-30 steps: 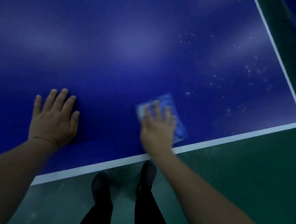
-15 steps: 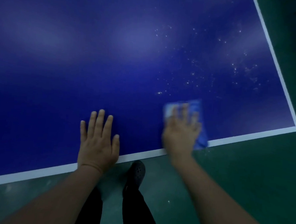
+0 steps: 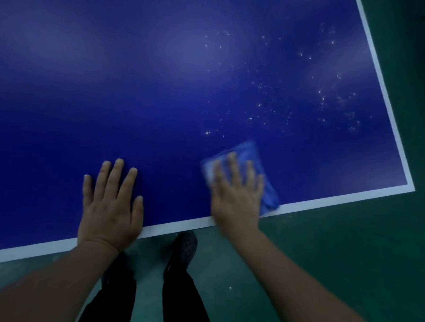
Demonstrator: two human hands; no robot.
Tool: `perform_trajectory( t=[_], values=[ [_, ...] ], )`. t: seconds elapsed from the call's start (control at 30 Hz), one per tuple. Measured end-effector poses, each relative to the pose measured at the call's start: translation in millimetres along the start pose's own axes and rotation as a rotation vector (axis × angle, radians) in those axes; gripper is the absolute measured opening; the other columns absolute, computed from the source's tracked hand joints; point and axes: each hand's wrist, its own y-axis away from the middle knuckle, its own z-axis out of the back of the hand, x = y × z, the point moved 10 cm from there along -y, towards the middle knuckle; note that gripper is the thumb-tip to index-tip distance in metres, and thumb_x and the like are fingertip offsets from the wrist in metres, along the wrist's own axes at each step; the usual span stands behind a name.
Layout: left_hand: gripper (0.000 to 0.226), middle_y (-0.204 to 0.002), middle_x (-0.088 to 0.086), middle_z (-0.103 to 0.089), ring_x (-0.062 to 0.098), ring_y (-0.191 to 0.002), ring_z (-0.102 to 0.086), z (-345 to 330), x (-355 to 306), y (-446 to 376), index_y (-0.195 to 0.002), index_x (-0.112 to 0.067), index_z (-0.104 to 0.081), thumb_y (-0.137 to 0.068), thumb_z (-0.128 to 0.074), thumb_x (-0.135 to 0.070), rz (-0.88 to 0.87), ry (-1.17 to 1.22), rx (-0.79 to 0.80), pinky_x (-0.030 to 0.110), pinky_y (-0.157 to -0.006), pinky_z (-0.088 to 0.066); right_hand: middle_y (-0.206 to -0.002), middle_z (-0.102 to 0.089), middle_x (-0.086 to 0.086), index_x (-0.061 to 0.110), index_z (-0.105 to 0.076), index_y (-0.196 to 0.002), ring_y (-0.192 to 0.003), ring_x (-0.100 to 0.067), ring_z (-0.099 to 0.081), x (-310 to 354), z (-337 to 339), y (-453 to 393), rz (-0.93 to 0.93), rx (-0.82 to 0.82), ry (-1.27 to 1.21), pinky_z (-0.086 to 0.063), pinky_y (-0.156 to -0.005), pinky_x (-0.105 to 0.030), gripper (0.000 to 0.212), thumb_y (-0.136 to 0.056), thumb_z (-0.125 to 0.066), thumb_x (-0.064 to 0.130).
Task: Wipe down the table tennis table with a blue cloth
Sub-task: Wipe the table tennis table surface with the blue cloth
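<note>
Flat-fingered, your right hand (image 3: 237, 199) pressed the blue cloth (image 3: 252, 170) onto the table tennis table (image 3: 136, 83) near its corner; your left hand (image 3: 110, 204) lay spread beside it. You were mid-wipe; the white specks (image 3: 270, 109) beyond probably needed the next pass.

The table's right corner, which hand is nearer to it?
Right. The right hand presses the blue cloth a short way left of the corner; the left hand lies flat farther left.
</note>
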Motion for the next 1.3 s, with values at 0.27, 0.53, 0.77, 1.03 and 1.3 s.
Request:
perform_trajectory(
  t=[0.27,0.53,0.77,1.03,1.3],
  values=[
    [0.063,-0.162,0.012,-0.024,0.029,-0.152,-0.011,0,1,-1,-0.149,-0.01,-0.039,-0.096,-0.028,-0.042,0.002,-0.025,-0.025,0.061,-0.119,0.004,-0.167,-0.007,0.006,0.038,-0.023,-0.156,-0.151,-0.034,-0.012,-196,24,-34,-0.53,0.061,-0.038,-0.013,-0.119,-0.06,0.061,-0.099,-0.012,0.055],
    [0.066,-0.162,0.017,-0.019,0.032,-0.152,-0.012,10,10,2,-0.15,-0.005,-0.031,-0.1,-0.022,-0.047,0.069,0.053,-0.142,0.058,-0.121,0.001,-0.162,-0.03,-0.003,0.032,-0.036,-0.149,-0.144,-0.044,-0.027,76,-7,-17,0.158,0.009,-0.009,-0.017,-0.114,-0.063,0.059,-0.09,-0.039,0.037],
    [0.061,-0.159,0.02,-0.027,0.037,-0.149,-0.018,12,4,0,-0.147,-0.007,-0.037,-0.094,-0.034,-0.038,0.025,0.043,-0.149,0.063,-0.119,-0.005,-0.162,-0.03,-0.005,0.027,-0.04,-0.15,-0.143,-0.045,-0.031,21,2,-144,0.041,0.019,0.067,-0.025,-0.11,-0.069,0.065,-0.086,-0.03,0.033],
    [0.058,-0.159,0.012,-0.033,0.035,-0.149,-0.022,2,-2,-2,-0.146,-0.014,-0.046,-0.095,-0.033,-0.037,-0.044,-0.009,-0.038,0.064,-0.117,-0.011,-0.166,-0.017,-0.005,0.028,-0.031,-0.155,-0.147,-0.045,-0.019,-124,38,-131,-0.61,-0.11,-0.054,-0.015,-0.114,-0.066,0.057,-0.1,-0.023,0.037],
    [0.058,-0.158,0.012,-0.034,0.034,-0.149,-0.022,2,-2,-1,-0.147,-0.014,-0.044,-0.095,-0.033,-0.037,-0.04,-0.009,-0.03,0.063,-0.118,-0.013,-0.165,-0.022,-0.006,0.028,-0.034,-0.153,-0.143,-0.046,-0.027,-124,18,-103,-0.199,0.026,0.137,-0.024,-0.11,-0.065,0.062,-0.094,-0.021,0.041]
  ],
)
